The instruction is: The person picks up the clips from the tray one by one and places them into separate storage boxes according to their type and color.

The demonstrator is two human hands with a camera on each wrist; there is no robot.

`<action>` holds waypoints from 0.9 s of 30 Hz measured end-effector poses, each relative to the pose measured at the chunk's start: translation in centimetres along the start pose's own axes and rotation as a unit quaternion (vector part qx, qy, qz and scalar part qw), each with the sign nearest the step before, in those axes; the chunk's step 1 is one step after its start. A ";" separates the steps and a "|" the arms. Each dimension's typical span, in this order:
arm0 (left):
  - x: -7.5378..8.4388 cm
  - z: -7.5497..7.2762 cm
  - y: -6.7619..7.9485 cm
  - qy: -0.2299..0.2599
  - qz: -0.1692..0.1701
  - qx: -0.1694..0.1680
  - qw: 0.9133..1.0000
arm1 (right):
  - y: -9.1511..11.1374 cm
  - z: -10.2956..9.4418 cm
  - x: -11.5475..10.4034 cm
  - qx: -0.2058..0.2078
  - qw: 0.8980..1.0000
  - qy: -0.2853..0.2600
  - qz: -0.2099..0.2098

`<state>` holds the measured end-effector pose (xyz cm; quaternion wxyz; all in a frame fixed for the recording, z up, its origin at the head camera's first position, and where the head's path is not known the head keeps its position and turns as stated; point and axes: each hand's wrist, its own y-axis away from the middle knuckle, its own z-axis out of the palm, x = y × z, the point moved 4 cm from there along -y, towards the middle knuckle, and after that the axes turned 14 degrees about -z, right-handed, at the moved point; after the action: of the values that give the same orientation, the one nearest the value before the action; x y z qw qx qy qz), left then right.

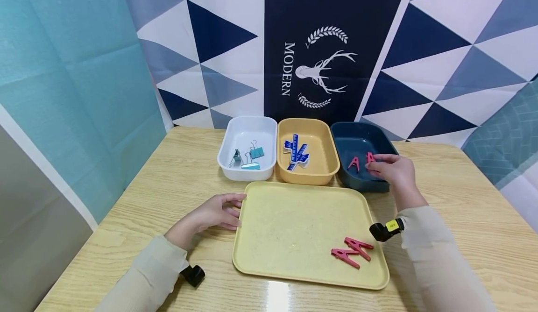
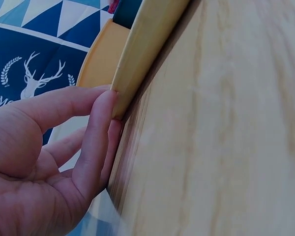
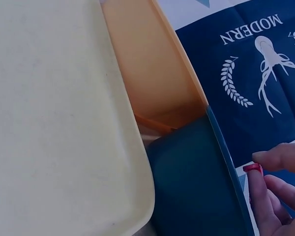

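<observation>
My right hand (image 1: 395,172) pinches a red clothespin (image 1: 370,157) between thumb and fingertips, over the dark teal bin (image 1: 362,181). In the right wrist view the end of that clothespin (image 3: 253,167) shows between the fingers. Another red clothespin (image 1: 354,164) lies inside the bin. At the left edge of the yellow tray (image 1: 294,228), my left hand (image 1: 216,213) touches the rim with its fingertips; the left wrist view shows them against the tray's side (image 2: 130,64). Two red clothespins, one (image 1: 346,257) beside the other (image 1: 358,244), lie at the tray's near right.
Beyond the tray stand a white bin (image 1: 248,174) with several teal binder clips (image 1: 257,152) and a yellow-orange bin (image 1: 308,178) with blue-and-white clips (image 1: 294,151). All three bins sit side by side on the wooden table (image 1: 201,176), before a patterned cloth backdrop (image 1: 227,69).
</observation>
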<state>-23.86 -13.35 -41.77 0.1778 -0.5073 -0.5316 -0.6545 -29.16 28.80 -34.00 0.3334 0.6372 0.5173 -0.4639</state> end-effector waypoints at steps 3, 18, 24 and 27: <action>0.0 0.0 0.0 0.001 -0.003 0.002 1.000 | -0.3 -0.1 0.0 0.009 1.000 0.009 0.008; 0.1 0.0 0.0 -0.001 -0.008 0.009 1.000 | -1.8 -0.2 0.1 0.082 0.987 -0.129 0.046; 0.0 0.0 -0.1 -0.001 -0.010 0.010 1.000 | -1.8 -0.1 0.2 0.078 0.991 -0.105 0.039; 0.0 -0.1 -0.2 -0.001 -0.009 0.011 1.000 | -1.6 0.0 0.2 0.074 0.991 -0.109 0.039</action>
<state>-24.02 -13.37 -41.86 0.1767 -0.5008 -0.5435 -0.6500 -30.73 29.30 -34.12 0.3572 0.6254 0.4171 -0.5544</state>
